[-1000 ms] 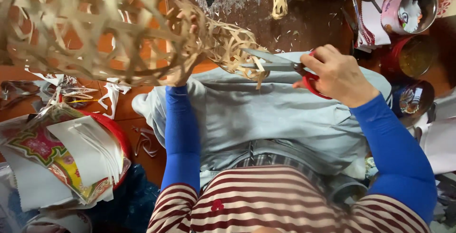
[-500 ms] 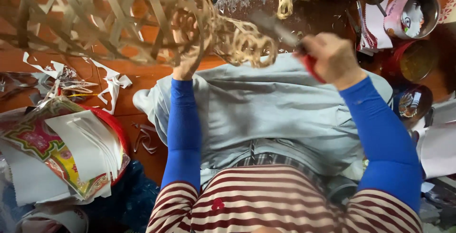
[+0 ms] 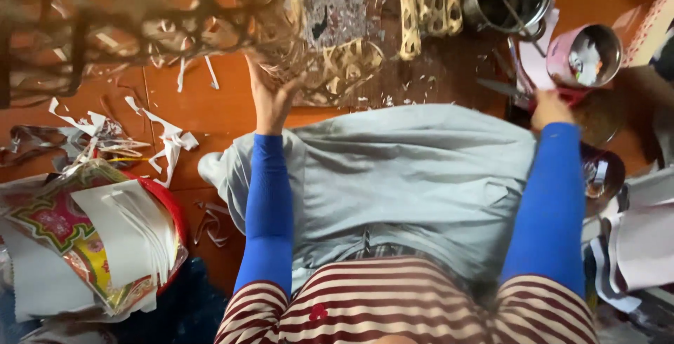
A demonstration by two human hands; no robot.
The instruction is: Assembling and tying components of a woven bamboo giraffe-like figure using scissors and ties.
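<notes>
Nearest the person, a grey cloth (image 3: pixel 407 175) covers the lap, and at eight o'clock a red tub (image 3: pixel 165 210) holds folded printed paper. The left hand (image 3: pixel 270 98) props the woven basket frame (image 3: pixel 161 14) at eleven o'clock, fingers spread against its ragged rim, where loose strips suggest trimming is unfinished. At two o'clock the right hand (image 3: pixel 551 105) closes on red-handled scissors (image 3: pixel 523 93) beside a pink tin (image 3: pixel 593 53), with paper scraps (image 3: pixel 168 140) littering the floor (image 3: pixel 217 105).
</notes>
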